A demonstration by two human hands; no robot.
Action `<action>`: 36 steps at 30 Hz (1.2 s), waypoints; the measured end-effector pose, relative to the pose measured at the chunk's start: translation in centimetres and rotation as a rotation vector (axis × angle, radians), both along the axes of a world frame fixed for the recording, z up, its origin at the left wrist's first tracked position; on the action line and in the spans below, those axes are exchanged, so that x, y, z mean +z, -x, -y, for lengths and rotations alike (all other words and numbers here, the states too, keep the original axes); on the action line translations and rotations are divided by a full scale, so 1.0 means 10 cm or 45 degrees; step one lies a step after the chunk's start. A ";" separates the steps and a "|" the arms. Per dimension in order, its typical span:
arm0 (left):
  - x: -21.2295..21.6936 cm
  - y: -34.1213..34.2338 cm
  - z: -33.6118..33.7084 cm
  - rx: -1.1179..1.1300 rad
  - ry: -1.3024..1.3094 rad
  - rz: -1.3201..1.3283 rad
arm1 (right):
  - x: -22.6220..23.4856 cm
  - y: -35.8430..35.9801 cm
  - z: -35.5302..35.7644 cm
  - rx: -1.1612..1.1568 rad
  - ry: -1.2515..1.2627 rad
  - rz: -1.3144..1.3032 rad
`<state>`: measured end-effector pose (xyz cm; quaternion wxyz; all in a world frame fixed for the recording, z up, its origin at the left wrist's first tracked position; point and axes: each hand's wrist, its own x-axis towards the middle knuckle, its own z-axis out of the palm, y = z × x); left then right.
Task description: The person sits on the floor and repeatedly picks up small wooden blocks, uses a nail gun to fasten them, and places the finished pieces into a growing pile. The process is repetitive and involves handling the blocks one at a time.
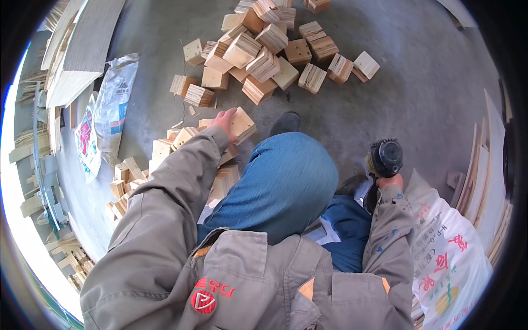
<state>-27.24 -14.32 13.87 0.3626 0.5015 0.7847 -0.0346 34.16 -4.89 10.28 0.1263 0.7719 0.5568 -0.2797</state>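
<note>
My left hand (224, 123) is closed on a pale wooden block (242, 124) beside my bent knee. The fingers rest on its left side, and other blocks (187, 136) lie just below and to the left of it. On the other side of my legs, my right hand (390, 181) grips a nail gun (385, 157) with a round black cap and a yellowish body. Its lower part is hidden by my hand and sleeve. Farther ahead, a loose heap of wooden blocks (258, 55) is spread on the floor, several showing layered plywood edges.
Empty-looking plastic sacks (116, 104) lie on the floor (407, 82) at the left, near stacked boards (82, 60). A large white printed sack (445, 258) is close by my right arm. Boards (478, 176) lean at the far right. My dark shoe (285, 122) is near the held block.
</note>
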 end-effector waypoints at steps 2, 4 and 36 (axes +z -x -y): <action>-0.21 0.04 0.11 -0.006 0.024 -0.018 | 0.06 0.09 0.02 0.006 0.003 0.020; -0.36 0.07 0.17 -0.014 0.035 -0.016 | 0.17 0.19 0.04 -0.004 -0.002 0.028; -0.17 -0.02 -1.34 0.299 -0.688 -0.058 | 0.22 0.11 -0.05 -0.151 0.069 -0.009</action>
